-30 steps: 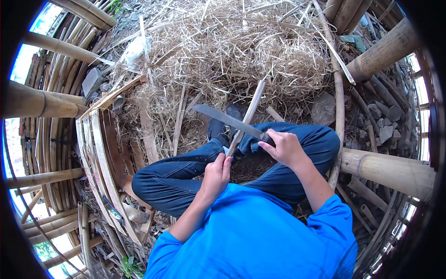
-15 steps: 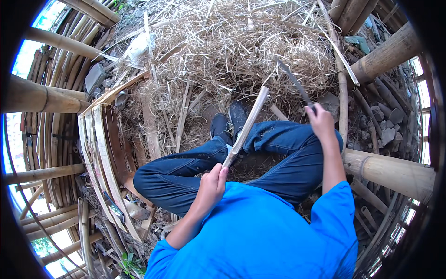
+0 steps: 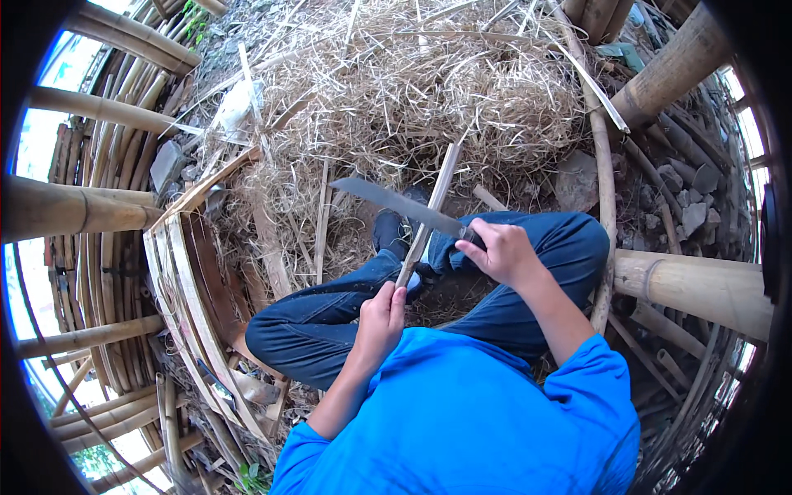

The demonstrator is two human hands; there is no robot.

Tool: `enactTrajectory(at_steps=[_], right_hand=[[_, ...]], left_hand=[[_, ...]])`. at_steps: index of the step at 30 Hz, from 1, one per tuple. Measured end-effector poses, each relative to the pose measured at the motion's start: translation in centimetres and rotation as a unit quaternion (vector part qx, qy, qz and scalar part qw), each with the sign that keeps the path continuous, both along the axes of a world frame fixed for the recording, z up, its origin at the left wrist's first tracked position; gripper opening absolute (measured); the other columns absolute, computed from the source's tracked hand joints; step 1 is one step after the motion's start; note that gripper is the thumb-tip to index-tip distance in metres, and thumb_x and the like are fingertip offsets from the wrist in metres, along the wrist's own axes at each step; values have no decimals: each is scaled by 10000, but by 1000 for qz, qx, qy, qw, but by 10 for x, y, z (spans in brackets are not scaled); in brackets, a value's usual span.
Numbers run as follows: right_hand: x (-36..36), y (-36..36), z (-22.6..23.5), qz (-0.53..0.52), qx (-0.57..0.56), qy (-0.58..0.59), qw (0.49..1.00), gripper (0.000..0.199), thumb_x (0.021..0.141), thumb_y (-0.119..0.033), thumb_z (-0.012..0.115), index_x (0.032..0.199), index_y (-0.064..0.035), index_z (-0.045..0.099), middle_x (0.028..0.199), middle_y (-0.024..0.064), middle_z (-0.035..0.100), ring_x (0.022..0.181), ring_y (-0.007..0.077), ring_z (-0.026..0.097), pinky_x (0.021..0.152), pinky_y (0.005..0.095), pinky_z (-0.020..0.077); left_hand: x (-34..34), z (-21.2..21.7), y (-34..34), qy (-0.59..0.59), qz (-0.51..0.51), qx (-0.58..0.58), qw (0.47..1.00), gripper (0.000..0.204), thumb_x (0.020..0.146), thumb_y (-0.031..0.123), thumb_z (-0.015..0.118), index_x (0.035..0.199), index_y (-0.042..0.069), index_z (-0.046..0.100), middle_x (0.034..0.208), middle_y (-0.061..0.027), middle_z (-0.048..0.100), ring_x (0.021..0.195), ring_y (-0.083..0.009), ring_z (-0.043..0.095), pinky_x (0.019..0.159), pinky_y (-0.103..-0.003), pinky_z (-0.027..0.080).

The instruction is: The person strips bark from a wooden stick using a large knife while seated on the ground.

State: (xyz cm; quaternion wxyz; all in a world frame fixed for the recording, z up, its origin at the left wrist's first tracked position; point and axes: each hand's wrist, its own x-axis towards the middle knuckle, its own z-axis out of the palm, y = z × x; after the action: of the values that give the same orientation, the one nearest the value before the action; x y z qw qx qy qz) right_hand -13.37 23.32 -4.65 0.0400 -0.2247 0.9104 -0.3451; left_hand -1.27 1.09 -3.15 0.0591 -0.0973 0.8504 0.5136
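My left hand (image 3: 381,315) is closed around the lower end of a split bamboo strip (image 3: 440,180), which slants up and away from me over my crossed legs. In my right hand (image 3: 503,252) is the dark handle of a long-bladed knife (image 3: 388,198). Its grey blade points to the left and lies across the strip around its middle. From this view I cannot tell how deep the edge sits against the bamboo. Part of the handle is hidden by my fingers.
A big heap of bamboo shavings (image 3: 462,91) spreads beyond my feet. To the left stands a low frame of wooden slats (image 3: 177,280). Thick bamboo poles (image 3: 693,289) jut in on the right, near grey rubble (image 3: 693,216). More bamboo poles (image 3: 82,206) reach in from the left.
My right hand has swung the knife left and inward from beside my right knee, bringing the blade across the strip. The left hand still grips the strip, nearly unmoved.
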Motion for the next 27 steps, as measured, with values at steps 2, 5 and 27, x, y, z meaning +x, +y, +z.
enactTrajectory(at_steps=[2, 5, 27], right_hand=[[-15, 15, -13, -25, 30, 26, 999, 421, 922, -498, 535, 843, -87, 574, 627, 173, 615, 655, 403, 636, 559, 485, 495], [-46, 49, -12, -129, 47, -43, 990, 390, 937, -453, 538, 867, -75, 605, 650, 197, 625, 657, 410, 635, 561, 485, 483], [3, 1, -23, -93, -30, -28, 995, 396, 908, -456, 582, 894, -62, 615, 692, 167, 652, 685, 380, 650, 571, 457, 503]], left_hand=[[5, 3, 1, -29, -5, -15, 999, 266, 995, 168, 487, 790, 0, 469, 545, -192, 467, 465, -345, 530, 447, -413, 359], [16, 2, 5, -43, -12, -8, 999, 261, 996, 175, 485, 798, 5, 471, 554, -200, 477, 480, -365, 534, 452, -424, 363], [-11, -7, 5, -141, 0, 173, 975, 292, 1035, 275, 441, 832, 70, 488, 650, 40, 440, 573, -42, 418, 502, -219, 342]])
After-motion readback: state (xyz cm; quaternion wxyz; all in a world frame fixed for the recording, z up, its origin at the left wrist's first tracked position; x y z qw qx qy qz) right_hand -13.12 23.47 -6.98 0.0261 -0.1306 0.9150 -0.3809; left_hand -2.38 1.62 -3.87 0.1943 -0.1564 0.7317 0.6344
